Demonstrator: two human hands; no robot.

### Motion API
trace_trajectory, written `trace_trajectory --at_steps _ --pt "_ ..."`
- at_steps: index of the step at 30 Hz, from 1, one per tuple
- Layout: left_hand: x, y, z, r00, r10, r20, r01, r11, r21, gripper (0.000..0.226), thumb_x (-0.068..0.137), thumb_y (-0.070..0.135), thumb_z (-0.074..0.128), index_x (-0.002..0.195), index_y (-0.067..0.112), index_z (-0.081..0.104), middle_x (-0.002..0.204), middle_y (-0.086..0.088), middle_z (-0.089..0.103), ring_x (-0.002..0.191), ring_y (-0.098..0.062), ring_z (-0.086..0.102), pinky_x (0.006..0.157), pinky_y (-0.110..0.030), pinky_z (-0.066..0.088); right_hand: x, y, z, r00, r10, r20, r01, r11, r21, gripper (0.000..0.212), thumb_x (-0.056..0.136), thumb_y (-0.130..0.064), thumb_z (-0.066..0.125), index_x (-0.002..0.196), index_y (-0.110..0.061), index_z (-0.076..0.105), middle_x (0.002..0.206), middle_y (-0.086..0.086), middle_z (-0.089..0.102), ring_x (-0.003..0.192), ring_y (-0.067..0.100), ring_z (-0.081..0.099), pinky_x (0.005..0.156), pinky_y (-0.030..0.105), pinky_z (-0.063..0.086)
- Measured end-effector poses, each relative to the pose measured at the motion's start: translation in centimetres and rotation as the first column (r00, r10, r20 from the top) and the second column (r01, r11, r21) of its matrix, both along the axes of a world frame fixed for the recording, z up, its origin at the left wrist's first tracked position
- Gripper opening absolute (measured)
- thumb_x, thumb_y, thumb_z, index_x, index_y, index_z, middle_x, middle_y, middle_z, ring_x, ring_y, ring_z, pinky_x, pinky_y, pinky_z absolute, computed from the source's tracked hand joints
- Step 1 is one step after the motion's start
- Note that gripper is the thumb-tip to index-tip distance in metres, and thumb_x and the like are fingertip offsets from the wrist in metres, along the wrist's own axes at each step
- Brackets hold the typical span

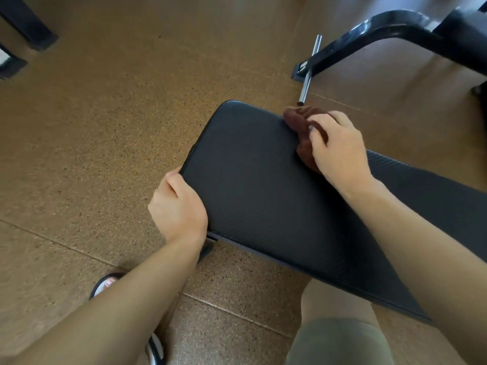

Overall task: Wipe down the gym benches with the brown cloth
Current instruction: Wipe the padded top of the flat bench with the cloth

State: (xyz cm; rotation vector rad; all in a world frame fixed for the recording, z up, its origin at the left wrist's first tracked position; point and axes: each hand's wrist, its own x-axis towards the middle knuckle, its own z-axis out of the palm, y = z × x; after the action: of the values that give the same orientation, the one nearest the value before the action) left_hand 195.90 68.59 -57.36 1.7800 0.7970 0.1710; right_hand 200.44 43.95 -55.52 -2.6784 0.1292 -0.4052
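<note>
Right hand (338, 147) clutches crumpled brown cloth (303, 125) on ribbed black bench (258, 185) (left hand (179, 206) grips its edge).

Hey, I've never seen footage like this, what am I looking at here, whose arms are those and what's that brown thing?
This is one picture from a camera worn on a person's head, looking down at their own arms. There is no machine. The right hand grips a bunched brown cloth against the far edge of a black padded gym bench. The left hand holds the bench's near corner. Underneath is speckled brown flooring, with a metal bar and more black equipment behind.
</note>
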Motion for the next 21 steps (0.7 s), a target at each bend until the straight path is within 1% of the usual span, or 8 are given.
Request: trace_trajectory --at_steps 2,5,7,9,12,17,19,21 --pt "0.1 0.0 -0.1 1.000 0.008 0.006 -0.008 1.000 -0.002 0.047 0.105 0.027 0.030 0.121 0.024 0.074 0.101 0.002 0.065 0.104 -0.026 0.064 0.091 -0.039 0.053 -1.3 -0.8 -0.1 0.998 -0.058 -0.029 0.058 0.998 -0.006 0.027 0.104 -0.021 0.052 0.124 -0.015 0.068 0.128 0.007 0.059 0.114 0.026 0.058 0.094 0.023 0.037" --pt "0.2 -0.2 -0.3 0.999 0.040 0.015 -0.040 0.999 0.005 0.047 0.104 0.026 0.031 0.119 0.024 0.075 0.102 0.000 0.069 0.103 -0.027 0.064 0.089 -0.038 0.053 0.9 1.6 -0.6 0.994 -0.110 -0.025 0.109 0.994 -0.027 0.027 0.103 -0.024 0.049 0.119 -0.013 0.068 0.123 0.010 0.058 0.112 0.030 0.057 0.087 0.027 0.037" --pt "0.2 -0.4 -0.3 0.998 0.053 0.025 -0.053 0.998 0.014 0.047 0.104 0.026 0.032 0.118 0.022 0.076 0.107 -0.004 0.073 0.103 -0.026 0.064 0.091 -0.038 0.053 3.7 4.9 -0.7 0.998 -0.061 -0.007 0.061 0.998 -0.028 0.031 0.100 -0.026 0.047 0.114 -0.011 0.069 0.117 0.014 0.060 0.107 0.036 0.058 0.087 0.035 0.043" --pt "0.2 -0.4 -0.3 0.998 0.059 0.021 -0.059 0.998 0.021 0.046 0.105 0.024 0.032 0.117 0.022 0.076 0.103 -0.002 0.071 0.100 -0.024 0.063 0.090 -0.036 0.051 6.3 8.6 -0.8 0.999 0.038 0.013 -0.038 0.999 -0.038 0.032 0.100 -0.026 0.046 0.114 -0.010 0.069 0.114 0.016 0.060 0.105 0.038 0.058 0.088 0.040 0.046" --pt "0.1 -0.5 -0.2 0.999 0.054 0.010 -0.054 0.998 0.037 0.045 0.105 0.025 0.031 0.114 0.026 0.075 0.092 0.006 0.064 0.100 -0.024 0.063 0.091 -0.038 0.052 8.5 11.9 -0.4 0.991 0.133 -0.003 -0.133 0.987 -0.091 0.030 0.104 -0.027 0.044 0.121 -0.013 0.066 0.116 0.011 0.057 0.108 0.031 0.057 0.084 0.036 0.044" --pt "0.0 -0.4 -0.1 0.999 0.052 0.003 -0.052 0.998 0.045 0.047 0.104 0.028 0.030 0.113 0.024 0.076 0.098 -0.001 0.068 0.097 -0.027 0.065 0.085 -0.039 0.053 6.4 7.5 -0.6 0.986 0.165 0.006 -0.165 0.986 -0.031 0.030 0.104 -0.026 0.047 0.127 -0.023 0.065 0.119 0.007 0.056 0.105 0.028 0.058 0.077 0.030 0.038" --pt "0.0 -0.5 0.2 0.999 0.043 -0.009 -0.042 0.998 0.045 0.047 0.105 0.028 0.029 0.115 0.022 0.075 0.098 -0.001 0.066 0.095 -0.025 0.062 0.079 -0.034 0.046 4.3 4.4 -0.8 0.992 0.119 0.030 -0.119 0.993 0.002 0.031 0.102 -0.024 0.048 0.126 -0.021 0.068 0.118 0.008 0.059 0.104 0.029 0.060 0.080 0.029 0.040" --pt "-0.1 -0.4 0.4 0.999 0.026 -0.028 -0.025 0.999 0.046 0.047 0.106 0.026 0.029 0.118 0.021 0.074 0.099 0.000 0.064 0.095 -0.024 0.060 0.078 -0.031 0.043 2.0 0.6 -0.7 0.999 0.016 0.030 -0.017 1.000 0.009 0.030 0.101 -0.022 0.050 0.122 -0.018 0.070 0.116 0.012 0.062 0.104 0.032 0.061 0.086 0.030 0.042"
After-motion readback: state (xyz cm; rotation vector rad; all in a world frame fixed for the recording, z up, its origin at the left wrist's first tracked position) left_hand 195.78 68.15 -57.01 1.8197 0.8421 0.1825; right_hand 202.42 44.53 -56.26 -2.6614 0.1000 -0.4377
